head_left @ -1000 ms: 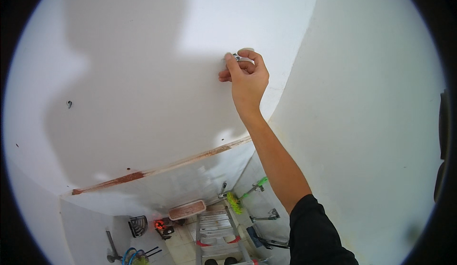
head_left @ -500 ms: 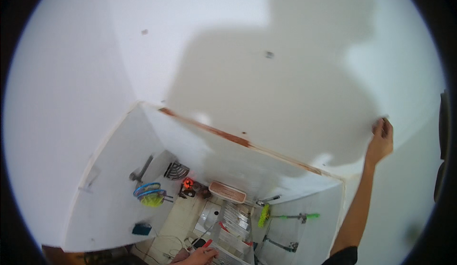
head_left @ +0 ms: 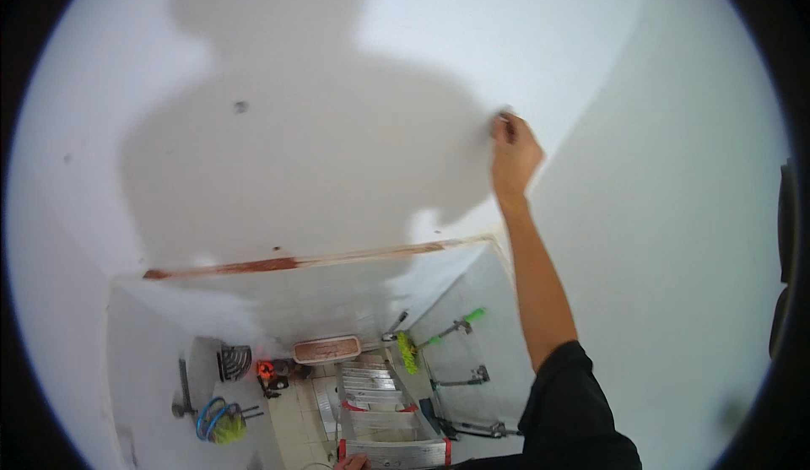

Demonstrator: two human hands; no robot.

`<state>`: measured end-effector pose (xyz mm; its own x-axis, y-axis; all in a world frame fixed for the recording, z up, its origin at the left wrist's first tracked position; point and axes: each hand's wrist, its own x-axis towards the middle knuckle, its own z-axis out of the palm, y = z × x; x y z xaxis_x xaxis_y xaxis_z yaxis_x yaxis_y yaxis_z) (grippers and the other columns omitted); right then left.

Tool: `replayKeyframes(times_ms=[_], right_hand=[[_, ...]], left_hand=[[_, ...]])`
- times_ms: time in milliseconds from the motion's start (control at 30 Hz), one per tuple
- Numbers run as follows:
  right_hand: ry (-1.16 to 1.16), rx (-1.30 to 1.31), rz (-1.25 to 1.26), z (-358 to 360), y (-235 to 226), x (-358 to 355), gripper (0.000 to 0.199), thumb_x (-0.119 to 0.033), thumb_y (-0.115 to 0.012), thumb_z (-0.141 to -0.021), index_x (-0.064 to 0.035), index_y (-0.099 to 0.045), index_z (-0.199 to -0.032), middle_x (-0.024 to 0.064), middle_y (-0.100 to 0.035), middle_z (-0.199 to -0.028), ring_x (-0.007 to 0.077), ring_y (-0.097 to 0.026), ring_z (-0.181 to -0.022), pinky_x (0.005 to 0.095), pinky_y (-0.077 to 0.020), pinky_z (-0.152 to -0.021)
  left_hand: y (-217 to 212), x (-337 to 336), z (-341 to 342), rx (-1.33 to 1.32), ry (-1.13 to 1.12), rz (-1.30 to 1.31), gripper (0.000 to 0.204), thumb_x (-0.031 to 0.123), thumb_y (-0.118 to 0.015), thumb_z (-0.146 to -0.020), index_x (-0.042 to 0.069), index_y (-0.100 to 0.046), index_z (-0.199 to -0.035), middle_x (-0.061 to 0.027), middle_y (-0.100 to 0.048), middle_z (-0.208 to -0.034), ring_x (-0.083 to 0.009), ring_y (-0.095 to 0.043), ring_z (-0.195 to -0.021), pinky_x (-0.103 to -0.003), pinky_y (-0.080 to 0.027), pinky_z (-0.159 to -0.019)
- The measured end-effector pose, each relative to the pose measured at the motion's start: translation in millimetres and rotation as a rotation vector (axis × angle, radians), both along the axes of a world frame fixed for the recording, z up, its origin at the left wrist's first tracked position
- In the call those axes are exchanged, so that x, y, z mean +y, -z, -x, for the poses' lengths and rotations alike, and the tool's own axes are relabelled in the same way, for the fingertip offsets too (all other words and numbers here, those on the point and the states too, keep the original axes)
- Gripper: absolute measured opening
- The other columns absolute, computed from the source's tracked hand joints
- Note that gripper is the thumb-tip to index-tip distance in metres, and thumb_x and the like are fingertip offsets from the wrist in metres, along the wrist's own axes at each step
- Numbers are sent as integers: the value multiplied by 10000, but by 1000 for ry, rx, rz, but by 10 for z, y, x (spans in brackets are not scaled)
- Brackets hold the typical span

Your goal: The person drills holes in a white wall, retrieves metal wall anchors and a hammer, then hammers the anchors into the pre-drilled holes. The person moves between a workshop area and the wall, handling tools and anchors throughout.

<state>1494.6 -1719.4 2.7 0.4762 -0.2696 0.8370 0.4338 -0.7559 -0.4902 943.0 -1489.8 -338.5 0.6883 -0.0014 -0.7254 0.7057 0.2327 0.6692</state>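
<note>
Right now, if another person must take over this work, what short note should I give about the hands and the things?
Right hand: raised, pressed against the white wall, fingers closed around something small; too small to tell what.
Left hand: low at the bottom edge, resting on the top of the metal ladder; open or closed cannot be told.
Things: the ladder stands below on the tiled floor. A green brush, a coil of blue and yellow hose and a pink tub lie near it.
Done: the wall looks smooth and white, except for a brown strip along its lower edge.
Left: a few dark spots remain on the wall.

A tiled floor carries a stepladder, a coiled hose and a pink basin.
</note>
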Motion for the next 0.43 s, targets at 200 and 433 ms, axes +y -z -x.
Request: replayKeyframes(times_ms=[200,433], right_hand=[[15,20,36,219,-112,-245,207,-152,-663,-997,26,-716,-1089,191,-749,-983,330,-721,-831,422,-566,-774],[114,100,315,311,-208,-260,272,-187,-681,-1001,1,-673,-1198,207,-741,-975,363,-716,-821,438,-571,-754]], left_hand=[[-565,3,-235,138,-102,216,377,385,-565,-1050,192,-476,-739,31,-352,-547,-135,-331,-392,-317,-281,-343],[-533,54,-212,152,-109,276,389,442,-576,-1057,184,-495,-779,19,-377,-557,-138,-348,-412,-306,-290,-339]])
